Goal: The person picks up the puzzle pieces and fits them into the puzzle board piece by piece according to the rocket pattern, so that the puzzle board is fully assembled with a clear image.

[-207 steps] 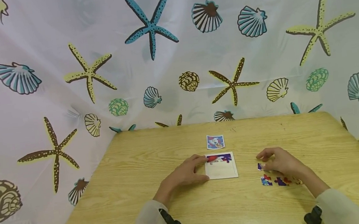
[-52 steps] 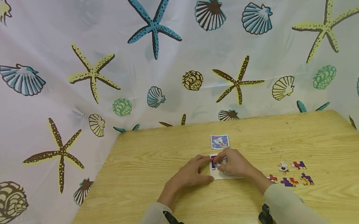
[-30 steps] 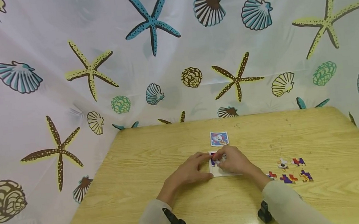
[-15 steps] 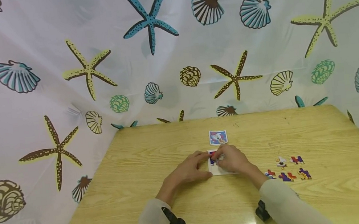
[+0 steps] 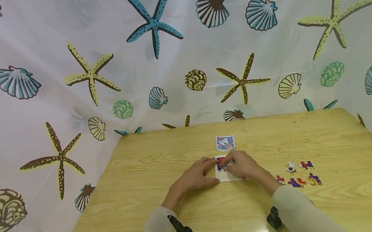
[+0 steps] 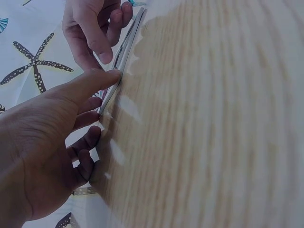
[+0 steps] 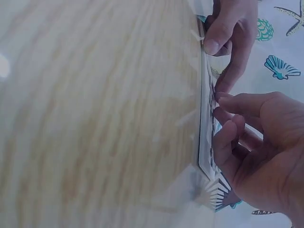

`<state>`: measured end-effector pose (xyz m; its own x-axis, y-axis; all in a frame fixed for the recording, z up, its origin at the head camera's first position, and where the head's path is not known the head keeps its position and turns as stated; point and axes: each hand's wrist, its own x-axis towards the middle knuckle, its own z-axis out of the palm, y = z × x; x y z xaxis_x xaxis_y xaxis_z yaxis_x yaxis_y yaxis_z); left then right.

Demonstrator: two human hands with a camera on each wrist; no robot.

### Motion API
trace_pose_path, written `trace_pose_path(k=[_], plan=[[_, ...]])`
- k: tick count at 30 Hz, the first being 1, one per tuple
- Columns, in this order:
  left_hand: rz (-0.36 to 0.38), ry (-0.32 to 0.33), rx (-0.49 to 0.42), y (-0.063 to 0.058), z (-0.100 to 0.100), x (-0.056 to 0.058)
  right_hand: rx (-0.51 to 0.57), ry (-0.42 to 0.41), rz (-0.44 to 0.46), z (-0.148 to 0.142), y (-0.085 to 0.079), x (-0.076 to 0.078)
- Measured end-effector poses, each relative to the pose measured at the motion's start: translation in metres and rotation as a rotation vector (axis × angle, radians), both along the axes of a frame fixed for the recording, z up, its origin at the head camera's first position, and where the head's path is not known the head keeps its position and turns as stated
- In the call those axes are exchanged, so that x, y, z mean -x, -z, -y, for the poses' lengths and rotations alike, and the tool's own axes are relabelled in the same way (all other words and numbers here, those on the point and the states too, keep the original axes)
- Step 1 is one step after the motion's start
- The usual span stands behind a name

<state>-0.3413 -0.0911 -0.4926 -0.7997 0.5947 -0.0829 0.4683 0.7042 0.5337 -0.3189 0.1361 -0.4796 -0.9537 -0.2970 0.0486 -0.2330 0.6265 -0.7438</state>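
A white-framed puzzle tray [image 5: 226, 178] lies on the table, purple and red puzzle pieces [image 5: 219, 163] along its far and left parts. My left hand [image 5: 195, 176] holds the tray's left side, index finger near the far corner and thumb at the near one; in the left wrist view the thumb touches the tray's rim [image 6: 124, 59]. Over the tray, my right hand [image 5: 243, 164] has its thumb and fingertips brought together low on a puzzle piece, which they mostly hide. The right wrist view shows those fingertips close to the left index finger at the tray's face.
Just beyond the tray lies a small picture card [image 5: 225, 142] of a white cartoon character. Several loose puzzle pieces [image 5: 294, 183] lie to the right, one partly behind the right forearm. A patterned curtain [image 5: 168, 72] hangs behind the wooden table [image 5: 149, 157].
Since the earliest frame, my right hand has moved left from the loose pieces to the tray. Over the last second its fingers shift slightly there; the left hand stays at the tray's side.
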Motion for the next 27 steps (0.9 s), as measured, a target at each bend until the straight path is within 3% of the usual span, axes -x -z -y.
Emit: trace_pose_path(k=[7, 12, 27], plan=[[0.011, -0.008, -0.011, 0.000, 0.000, -0.003, 0.164, -0.051, 0.130, -0.012, 0.004, -0.004], [0.007, -0.008, -0.011, 0.000, 0.000, -0.004, 0.203, -0.076, 0.141, -0.019, 0.001, -0.008], [0.010, -0.010, -0.001, 0.000, -0.001, 0.000, 0.280, -0.007, 0.166, -0.058, 0.001, -0.016]])
